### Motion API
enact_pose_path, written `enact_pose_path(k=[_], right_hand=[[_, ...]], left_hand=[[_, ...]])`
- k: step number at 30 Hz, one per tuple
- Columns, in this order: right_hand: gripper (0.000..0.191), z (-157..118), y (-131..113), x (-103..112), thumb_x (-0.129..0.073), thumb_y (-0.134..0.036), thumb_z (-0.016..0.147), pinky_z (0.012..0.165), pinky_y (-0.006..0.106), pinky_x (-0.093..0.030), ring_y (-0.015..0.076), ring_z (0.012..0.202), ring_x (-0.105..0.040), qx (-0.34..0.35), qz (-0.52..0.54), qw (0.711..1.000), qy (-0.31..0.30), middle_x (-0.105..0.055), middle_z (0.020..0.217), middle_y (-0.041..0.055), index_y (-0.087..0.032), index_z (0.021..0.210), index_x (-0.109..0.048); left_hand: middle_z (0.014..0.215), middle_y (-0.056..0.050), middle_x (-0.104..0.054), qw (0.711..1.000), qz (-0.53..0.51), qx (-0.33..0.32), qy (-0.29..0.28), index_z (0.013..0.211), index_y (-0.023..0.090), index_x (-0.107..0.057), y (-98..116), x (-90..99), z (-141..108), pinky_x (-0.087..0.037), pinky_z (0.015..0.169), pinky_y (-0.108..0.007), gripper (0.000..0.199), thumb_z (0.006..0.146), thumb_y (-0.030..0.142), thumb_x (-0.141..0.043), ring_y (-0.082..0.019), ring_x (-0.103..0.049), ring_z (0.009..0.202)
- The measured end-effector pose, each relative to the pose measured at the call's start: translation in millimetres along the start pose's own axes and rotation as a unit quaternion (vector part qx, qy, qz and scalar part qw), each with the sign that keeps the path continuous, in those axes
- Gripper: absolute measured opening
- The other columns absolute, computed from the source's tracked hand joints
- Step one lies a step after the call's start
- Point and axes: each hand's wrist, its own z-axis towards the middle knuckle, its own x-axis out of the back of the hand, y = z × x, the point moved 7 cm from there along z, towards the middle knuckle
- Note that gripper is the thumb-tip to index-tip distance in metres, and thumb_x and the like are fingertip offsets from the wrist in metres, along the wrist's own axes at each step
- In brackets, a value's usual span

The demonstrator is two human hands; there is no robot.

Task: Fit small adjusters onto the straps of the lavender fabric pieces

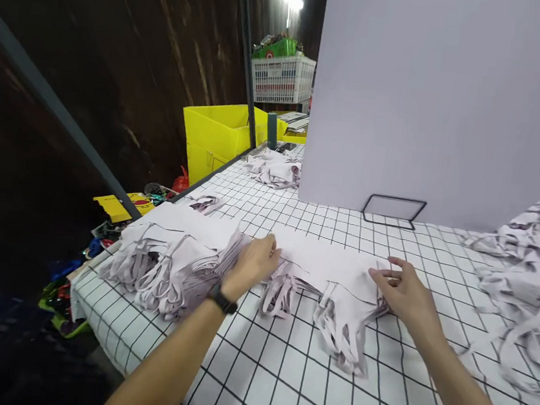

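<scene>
Pale fabric pieces with looped strips lie in a small flat stack on the grid-patterned cloth. At the left end of this stack is my left hand, its fingers curled and blurred; whether they grip the fabric is unclear. My right hand is at the stack's right end, thumb and fingers apart, with the fingertips beside the fabric edge. A thicker stack of similar pieces sits to the left, close to my left wrist, its loops hanging toward the front. A dark band is around my left wrist.
A large pale panel stands behind the stack, with a black wire stand at its base. Loose fabric is heaped at right, more at the back. A yellow bin stands beyond the table's left edge.
</scene>
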Motion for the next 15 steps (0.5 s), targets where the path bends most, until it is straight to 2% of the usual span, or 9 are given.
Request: enact_pose_path(k=[2,5,7,9,11,13,15], right_hand=[[0.063,-17.9,-2.0,5.5,-0.062,-0.055,0.076,0.061,0.037,-0.054,0.0259,0.075,-0.07,0.029,0.005,1.0,-0.009,-0.073,0.109,0.0148,-0.018,0.127,-0.056],[0.041,-42.7,4.5,23.2,-0.061,-0.047,0.082,0.07,0.035,-0.058,0.0242,0.089,-0.071,0.053,-0.027,0.998,0.003,-0.07,0.116,0.0105,-0.023,0.115,-0.065],[0.025,-47.4,18.5,46.5,-0.058,-0.039,0.088,0.078,0.035,-0.058,0.0244,0.098,-0.07,0.037,-0.07,0.996,0.04,-0.068,0.118,0.0092,-0.024,0.106,-0.069],[0.02,-44.3,37.8,81.1,-0.057,-0.028,0.093,0.089,0.038,-0.055,0.0272,0.109,-0.066,-0.005,-0.116,0.988,0.098,-0.066,0.122,0.013,-0.02,0.105,-0.07],[0.021,-39.3,58.2,118.6,-0.06,-0.024,0.095,0.098,0.046,-0.051,0.0297,0.117,-0.062,-0.061,-0.15,0.974,0.157,-0.064,0.126,0.0156,-0.015,0.112,-0.068],[0.028,-36.3,75.5,148.2,-0.065,-0.029,0.097,0.099,0.05,-0.051,0.0291,0.118,-0.061,-0.112,-0.164,0.96,0.195,-0.063,0.13,0.014,-0.014,0.121,-0.066],[0.033,-37.0,86.5,166.5,-0.067,-0.035,0.098,0.095,0.049,-0.054,0.0257,0.112,-0.064,-0.139,-0.159,0.955,0.211,-0.063,0.13,0.0104,-0.017,0.126,-0.064]], left_hand=[[0.086,-0.008,-0.073,1.0,-0.011,-0.012,-0.021,0.098,0.019,-0.06,-8.4,-5.7,-32.1,-0.047,0.074,-0.031,0.019,0.1,0.029,-0.044,-0.023,-0.07,0.084],[0.087,-0.007,-0.074,0.997,-0.067,-0.018,-0.026,0.109,0.021,-0.059,-27.4,-17.6,-62.8,-0.051,0.076,-0.033,0.025,0.097,0.036,-0.043,-0.026,-0.072,0.085],[0.088,-0.006,-0.074,0.993,-0.107,-0.039,0.022,0.125,0.023,-0.056,-32.2,-18.4,-70.1,-0.054,0.072,-0.035,0.041,0.094,0.048,-0.045,-0.027,-0.072,0.079],[0.1,-0.008,-0.074,0.989,-0.113,-0.028,0.092,0.127,0.025,-0.057,-30.0,-12.2,-75.8,-0.054,0.063,-0.035,0.046,0.094,0.054,-0.044,-0.027,-0.072,0.075],[0.104,-0.007,-0.073,0.985,-0.11,-0.043,0.126,0.121,0.027,-0.063,-11.7,-4.6,-84.8,-0.054,0.059,-0.035,0.043,0.094,0.054,-0.045,-0.026,-0.07,0.073],[0.097,-0.006,-0.073,0.98,-0.13,-0.096,0.113,0.115,0.029,-0.068,19.9,1.6,-96.2,-0.053,0.056,-0.034,0.038,0.094,0.053,-0.048,-0.026,-0.069,0.072],[0.093,-0.005,-0.072,0.967,-0.177,-0.163,0.083,0.115,0.031,-0.069,56.3,8.3,-108.4,-0.053,0.052,-0.032,0.035,0.095,0.052,-0.049,-0.025,-0.069,0.076]])
